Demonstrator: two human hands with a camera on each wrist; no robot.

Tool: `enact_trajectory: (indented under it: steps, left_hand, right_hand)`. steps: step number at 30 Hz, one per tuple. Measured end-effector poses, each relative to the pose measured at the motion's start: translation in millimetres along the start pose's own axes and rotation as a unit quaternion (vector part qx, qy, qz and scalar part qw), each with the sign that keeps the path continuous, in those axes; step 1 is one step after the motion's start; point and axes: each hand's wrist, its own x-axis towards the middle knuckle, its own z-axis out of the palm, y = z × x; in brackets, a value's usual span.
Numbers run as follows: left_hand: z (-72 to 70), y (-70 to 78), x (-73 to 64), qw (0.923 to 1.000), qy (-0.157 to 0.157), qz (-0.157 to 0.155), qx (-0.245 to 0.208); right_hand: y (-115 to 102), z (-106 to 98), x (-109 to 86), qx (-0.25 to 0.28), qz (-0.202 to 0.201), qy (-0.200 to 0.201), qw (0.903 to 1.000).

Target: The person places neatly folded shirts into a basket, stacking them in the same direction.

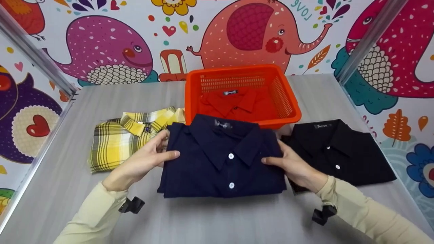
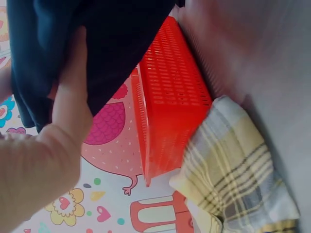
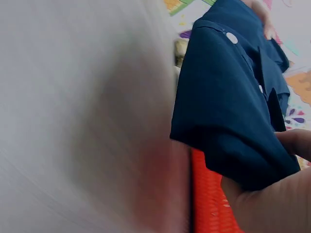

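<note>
Cream sleeves [image 1: 90, 215], head view: closest to the camera, above the counter [image 1: 217, 232].
Navy shirt [image 1: 200, 178]: folded, raised off the counter in front of the basket [image 1: 190, 95], where a red shirt [image 1: 218, 105] lies; one back layer peeks out at lower left.
Grips: my left grip [image 1: 139, 164] and right grip [image 1: 298, 166] pinch its two sides, thumbs in front.
Weak point: with only the sides held, easing either pinch could let layers slide or the middle sag.
Plaid shirt [image 2: 238, 150], left wrist view: beside the basket; a low swing that way might disturb it.
Fold, right wrist view: my fingers pinch one side; unequal tension could fan it open.
</note>
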Motion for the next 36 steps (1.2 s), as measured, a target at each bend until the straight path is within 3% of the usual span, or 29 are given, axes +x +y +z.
enact_trajectory:
  steps: [13, 19, 27, 36]
  left_hand:
    - [-3.9, 8.7, 44.0, 0.9970, 0.000, 0.029, -0.071]
    - [-12.3, 5.8, 64.3, 0.9966, 0.011, 0.019, -0.079]
    - [-18.0, -1.0, 81.2, 0.9961, 0.004, 0.018, -0.086]
    - [-20.6, 6.8, 102.6, 0.9971, 0.009, 0.004, -0.075]
  right_hand:
    - [-29, -20, 14.1, -0.017, -0.011, 0.033, 0.9993]
    - [-45, -26, 23.5, -0.026, -0.011, 0.052, 0.9982]
    - [-55, -33, 32.9, -0.041, -0.023, 0.060, 0.9971]
    - [-77, -48, 49.5, -0.074, -0.019, 0.072, 0.9945]
